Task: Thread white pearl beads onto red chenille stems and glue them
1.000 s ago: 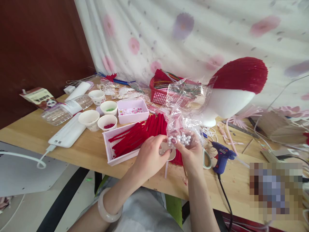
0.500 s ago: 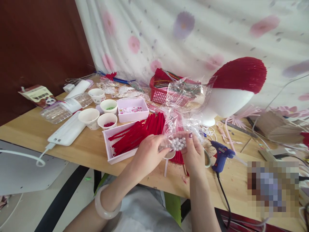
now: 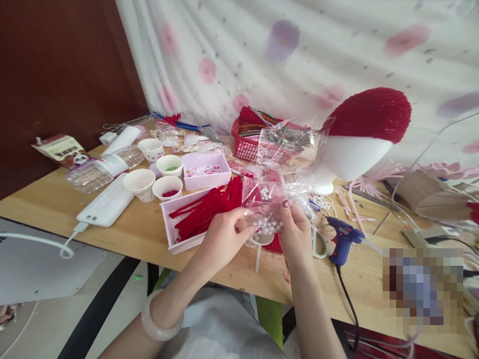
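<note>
Clear bag of pearl beads (image 3: 266, 219): pinched by left hand (image 3: 220, 239) and right hand (image 3: 295, 232), above desk (image 3: 127, 229) front edge. Handling, judged: keep mouth upright, grip firm, over the small white dish (image 3: 262, 240) to catch spills.

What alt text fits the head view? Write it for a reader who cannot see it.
Both hands, left hand and right hand, hold a clear plastic bag of white pearl beads above a cluttered wooden table. Beside them lie a pink tray of red sticks, a blue glue gun and paper cups.
</note>
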The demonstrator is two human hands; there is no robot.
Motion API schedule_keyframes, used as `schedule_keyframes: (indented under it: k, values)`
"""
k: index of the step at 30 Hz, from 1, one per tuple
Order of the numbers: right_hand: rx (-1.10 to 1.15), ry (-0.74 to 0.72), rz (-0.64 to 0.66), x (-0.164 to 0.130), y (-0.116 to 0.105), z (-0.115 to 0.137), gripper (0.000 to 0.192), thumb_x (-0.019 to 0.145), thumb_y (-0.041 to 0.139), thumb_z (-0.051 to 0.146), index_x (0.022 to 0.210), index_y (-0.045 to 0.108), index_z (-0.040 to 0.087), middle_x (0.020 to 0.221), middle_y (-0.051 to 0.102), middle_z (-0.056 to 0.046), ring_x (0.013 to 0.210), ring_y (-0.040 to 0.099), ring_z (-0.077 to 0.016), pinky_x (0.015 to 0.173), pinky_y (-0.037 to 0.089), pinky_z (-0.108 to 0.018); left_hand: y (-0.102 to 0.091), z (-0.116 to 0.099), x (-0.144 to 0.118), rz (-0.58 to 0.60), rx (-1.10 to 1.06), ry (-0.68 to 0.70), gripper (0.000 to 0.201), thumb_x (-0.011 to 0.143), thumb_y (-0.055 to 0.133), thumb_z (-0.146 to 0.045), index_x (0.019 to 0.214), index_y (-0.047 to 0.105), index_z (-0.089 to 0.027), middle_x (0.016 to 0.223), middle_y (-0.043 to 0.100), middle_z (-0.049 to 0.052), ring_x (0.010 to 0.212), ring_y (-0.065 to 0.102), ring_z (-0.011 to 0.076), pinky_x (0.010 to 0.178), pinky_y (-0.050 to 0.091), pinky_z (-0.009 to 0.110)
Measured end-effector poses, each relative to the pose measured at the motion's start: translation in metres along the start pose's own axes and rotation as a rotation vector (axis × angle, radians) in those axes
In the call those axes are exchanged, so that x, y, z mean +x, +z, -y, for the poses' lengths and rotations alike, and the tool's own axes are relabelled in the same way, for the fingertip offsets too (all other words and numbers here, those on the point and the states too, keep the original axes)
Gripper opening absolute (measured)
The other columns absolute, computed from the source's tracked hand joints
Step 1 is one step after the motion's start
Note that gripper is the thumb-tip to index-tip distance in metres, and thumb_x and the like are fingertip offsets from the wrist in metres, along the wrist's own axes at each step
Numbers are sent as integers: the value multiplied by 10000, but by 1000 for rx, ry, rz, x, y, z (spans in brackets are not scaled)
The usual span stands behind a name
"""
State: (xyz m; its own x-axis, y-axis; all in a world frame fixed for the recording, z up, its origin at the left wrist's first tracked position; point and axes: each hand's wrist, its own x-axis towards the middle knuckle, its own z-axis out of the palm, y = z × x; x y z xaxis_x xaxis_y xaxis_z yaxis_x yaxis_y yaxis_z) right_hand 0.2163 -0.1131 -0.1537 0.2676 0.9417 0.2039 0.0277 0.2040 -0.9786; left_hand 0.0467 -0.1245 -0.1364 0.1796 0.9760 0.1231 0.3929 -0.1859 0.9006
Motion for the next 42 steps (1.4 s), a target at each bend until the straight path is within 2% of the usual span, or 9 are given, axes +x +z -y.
schedule_keyframes:
  k: [8,12,17,19,24,27,31,35,42]
  values:
    - [-35,18,91,1,2,0,398,937,518,586,952,714,241,931,754,-55,882,690,-259,788,537,-381,6,3,7,-22,-79,6,92,805,674,-124,866,670,-193,870,764,13,630,653,141,629,476,250]
    - [-49,21,178,-4,-11,5,302,906,631,511,1063,695,261,1094,735,-61,1039,668,-261,931,511,-399,6,4,8,-66,-143,-5,83,823,644,-116,819,635,-198,798,747,-13,557,633,109,559,469,212]
    - [11,95,335,-14,-24,4,348,887,694,416,1205,623,292,1250,683,-66,1172,617,-256,1001,485,-410,8,5,10,-93,-181,-12,61,835,620,-146,821,623,-205,770,738,-16,509,623,108,470,439,202]
    - [17,112,311,-16,-24,3,336,874,710,420,1172,641,279,1238,693,-70,1151,632,-251,985,494,-392,9,6,11,-98,-173,1,54,831,623,-151,833,622,-205,786,742,-2,600,672,137,527,475,217]
    - [39,106,200,-15,-20,-1,277,793,794,414,1004,700,261,946,783,-27,948,715,-196,852,542,-285,8,7,13,-55,-143,73,80,822,634,-142,871,644,-204,892,766,31,860,724,191,759,526,272]
    - [61,110,155,-12,-19,-4,268,739,835,412,920,715,256,836,790,-10,854,733,-179,809,556,-265,5,5,13,-21,-143,100,141,829,636,-161,959,670,-204,949,773,37,898,722,193,786,527,279]
    - [64,92,136,-12,-19,-1,286,678,868,424,871,734,261,870,796,-10,860,736,-193,808,566,-282,4,5,14,9,-164,101,162,805,667,-174,962,700,-195,950,775,37,801,713,187,720,528,280]
    - [23,71,160,-16,-18,6,279,731,824,436,922,774,239,992,787,-56,967,718,-247,899,547,-359,8,9,16,29,-238,85,115,813,657,-199,920,694,-183,929,763,33,591,658,134,589,516,257]
    - [14,13,75,-18,-13,7,212,740,810,421,854,760,250,883,791,-35,884,732,-260,880,556,-423,9,5,15,14,-383,9,57,806,637,-209,787,592,-180,672,698,-8,452,604,107,437,416,202]
